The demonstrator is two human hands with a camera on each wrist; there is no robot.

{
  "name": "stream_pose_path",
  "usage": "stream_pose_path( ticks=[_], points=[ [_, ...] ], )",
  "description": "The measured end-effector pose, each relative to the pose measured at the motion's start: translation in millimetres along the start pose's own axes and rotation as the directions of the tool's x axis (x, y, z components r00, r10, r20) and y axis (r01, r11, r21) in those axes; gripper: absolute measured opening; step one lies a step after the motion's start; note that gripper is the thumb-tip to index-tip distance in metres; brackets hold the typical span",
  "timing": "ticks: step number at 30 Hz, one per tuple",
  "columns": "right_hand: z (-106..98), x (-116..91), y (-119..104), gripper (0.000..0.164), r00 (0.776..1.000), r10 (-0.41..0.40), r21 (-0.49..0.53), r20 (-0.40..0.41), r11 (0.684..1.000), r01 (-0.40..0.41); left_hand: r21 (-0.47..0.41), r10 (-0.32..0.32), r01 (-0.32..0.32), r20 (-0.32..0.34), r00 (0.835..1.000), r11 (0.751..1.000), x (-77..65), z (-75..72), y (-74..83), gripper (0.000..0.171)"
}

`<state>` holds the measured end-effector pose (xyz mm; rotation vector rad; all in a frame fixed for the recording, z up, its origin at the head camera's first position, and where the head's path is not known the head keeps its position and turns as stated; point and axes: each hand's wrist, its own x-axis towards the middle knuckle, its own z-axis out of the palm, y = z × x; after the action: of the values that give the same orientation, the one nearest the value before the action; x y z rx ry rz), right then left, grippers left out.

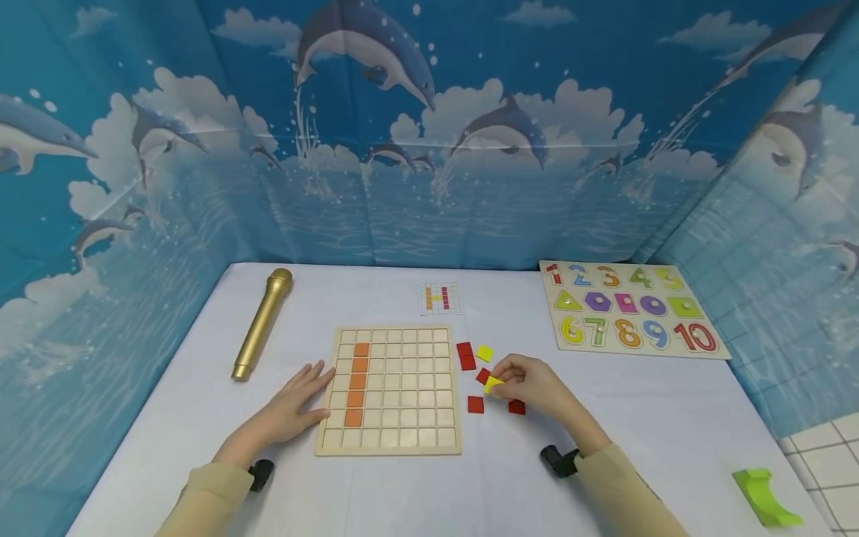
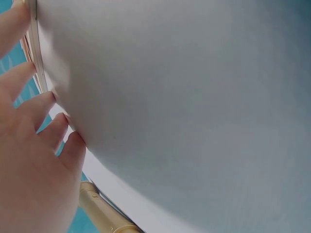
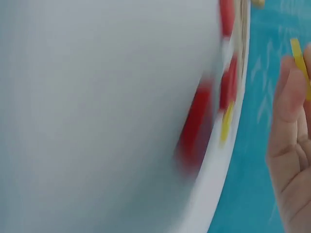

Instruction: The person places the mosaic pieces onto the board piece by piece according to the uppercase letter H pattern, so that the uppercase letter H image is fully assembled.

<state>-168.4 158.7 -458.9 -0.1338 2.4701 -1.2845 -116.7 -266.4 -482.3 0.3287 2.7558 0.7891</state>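
Observation:
A wooden grid board [image 1: 403, 441] lies on the white table, with a column of orange square tiles [image 1: 357, 381] in its cells. My left hand [image 1: 290, 406] rests at the board's left edge, fingers spread, the fingertips touching the rim. Right of the board, my right hand [image 1: 533, 384] pinches a yellow square tile [image 1: 493, 384] between thumb and fingers; in the right wrist view this yellow tile [image 3: 300, 63] shows nearly edge-on. Around that hand lie several red tiles [image 1: 476, 404] and another yellow tile [image 1: 485, 353].
A small pattern card [image 1: 440, 298] lies behind the board. To the left is a gold microphone [image 1: 263, 324]. A number and shape puzzle board [image 1: 634, 309] is at the back right, and a green curved block [image 1: 766, 498] at the front right.

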Motion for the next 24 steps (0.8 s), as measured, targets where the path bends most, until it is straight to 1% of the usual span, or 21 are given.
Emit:
stream_pose_path(
  ticks=[4, 8, 12, 16, 20, 24],
  points=[
    [29.2, 15.3, -26.6, 0.022, 1.000, -0.027, 0.084, 0.008, 0.996, 0.026, 0.004, 0.005, -0.005, -0.002, 1.000, 1.000, 0.3, 0.1, -0.2, 0.071],
    [57.3, 30.7, -50.6, 0.020, 0.996, -0.072, 0.119, 0.052, 0.991, 0.066, 0.003, 0.010, -0.010, -0.005, 1.000, 1.000, 0.2, -0.6, 0.8, 0.071],
    [81.2, 42.0, -72.3, 0.017, 0.990, -0.116, 0.065, 0.085, 0.992, 0.110, 0.000, 0.008, -0.008, -0.003, 1.000, 1.000, 0.1, -1.1, 1.4, 0.071],
    [99.4, 51.4, -89.6, 0.014, 0.982, -0.147, 0.034, 0.122, 0.989, 0.144, -0.001, 0.002, -0.002, 0.001, 1.000, 1.000, 0.5, -0.6, 0.7, 0.071],
    [112.3, 59.8, -100.2, 0.012, 0.978, -0.156, 0.013, 0.140, 0.988, 0.156, 0.006, -0.012, 0.012, 0.007, 1.000, 1.000, 1.1, 0.1, 0.0, 0.071],
    [120.8, 65.2, -107.3, 0.010, 0.976, -0.166, -0.017, 0.143, 0.985, 0.170, 0.004, -0.016, 0.016, 0.006, 1.000, 1.000, 2.0, -0.4, 1.0, 0.071]
  ],
)
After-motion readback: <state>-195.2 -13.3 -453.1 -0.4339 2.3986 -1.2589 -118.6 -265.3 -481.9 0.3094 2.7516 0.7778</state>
